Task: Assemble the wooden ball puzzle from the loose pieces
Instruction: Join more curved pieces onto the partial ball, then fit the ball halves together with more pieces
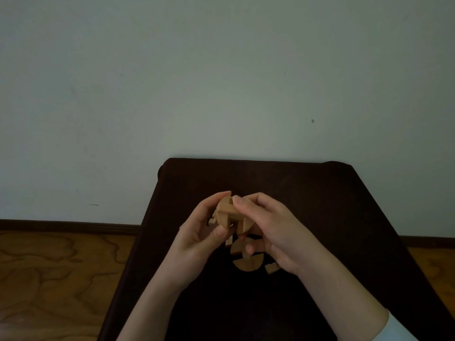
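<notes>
Above the dark table, two hands grip one part-built wooden ball.
Left hand (200,226) and right hand (268,225) both curl round the ball (230,214), held off the table (332,205); below lie three loose pieces that I can count (246,263), the rest hidden.

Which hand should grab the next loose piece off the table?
Right, probably. The right hand only pinches the top of the partly built ball, and the loose pieces lie directly under it. The left hand cradles the ball, so it should keep holding.
</notes>
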Tool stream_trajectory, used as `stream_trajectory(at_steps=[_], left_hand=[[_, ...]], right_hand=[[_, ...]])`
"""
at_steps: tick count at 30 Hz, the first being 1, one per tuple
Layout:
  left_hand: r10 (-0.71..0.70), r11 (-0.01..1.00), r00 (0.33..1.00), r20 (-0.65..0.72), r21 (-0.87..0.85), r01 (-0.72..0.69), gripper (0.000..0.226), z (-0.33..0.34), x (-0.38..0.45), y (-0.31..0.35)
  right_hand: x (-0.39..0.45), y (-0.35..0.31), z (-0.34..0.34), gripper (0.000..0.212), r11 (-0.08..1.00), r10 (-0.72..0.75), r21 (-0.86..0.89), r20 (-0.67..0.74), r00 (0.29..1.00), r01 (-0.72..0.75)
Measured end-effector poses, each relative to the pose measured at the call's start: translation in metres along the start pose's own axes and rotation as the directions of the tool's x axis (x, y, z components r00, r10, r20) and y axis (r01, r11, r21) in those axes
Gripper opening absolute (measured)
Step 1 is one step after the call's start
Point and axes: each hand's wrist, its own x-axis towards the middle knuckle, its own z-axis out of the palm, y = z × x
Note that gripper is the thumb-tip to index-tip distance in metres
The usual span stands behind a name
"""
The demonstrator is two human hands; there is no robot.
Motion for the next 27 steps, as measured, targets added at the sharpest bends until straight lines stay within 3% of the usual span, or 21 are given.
stream_trajectory(at_steps=[3,5,8,10,13,16,20,27], left_hand=[[0.007,1.0,1.0,-0.006,0.001,-0.007,0.056,-0.002,0.0,0.0],[0.014,1.0,1.0,-0.014,0.015,-0.013,0.056,-0.004,0.001,-0.001],[0.022,0.999,0.999,-0.03,0.025,-0.021,0.054,-0.006,0.002,-0.003],[0.027,0.999,0.999,-0.035,0.019,-0.026,0.056,-0.005,0.002,-0.003],[0.025,1.0,0.998,-0.052,0.015,-0.025,0.058,-0.004,0.002,-0.003],[0.026,1.0,0.997,-0.066,0.008,-0.025,0.057,-0.005,0.002,-0.003],[0.02,1.0,0.997,-0.08,-0.022,-0.021,0.059,-0.005,0.003,-0.002],[0.022,1.0,0.995,-0.1,-0.012,-0.024,0.049,-0.005,0.002,-0.002]], right_hand=[[0.002,0.001,-0.009,0.041,0.992,0.0,-0.123,-0.067,0.998,-0.009],[0.001,0.006,-0.02,0.035,0.97,-0.065,-0.242,-0.163,0.984,0.024],[-0.008,0.023,-0.034,0.016,0.816,-0.241,-0.567,-0.157,0.958,0.112],[-0.014,0.037,-0.04,0.034,0.686,-0.238,-0.714,-0.039,0.97,0.139],[-0.018,0.053,-0.043,0.085,0.507,-0.113,-0.842,0.146,0.983,0.183],[-0.016,0.061,-0.044,0.098,0.377,-0.127,-0.893,0.214,0.969,0.247],[-0.012,0.063,-0.042,0.085,0.41,-0.166,-0.883,0.174,0.971,0.229],[-0.006,0.065,-0.034,0.076,0.337,-0.251,-0.904,0.181,0.951,0.261]])
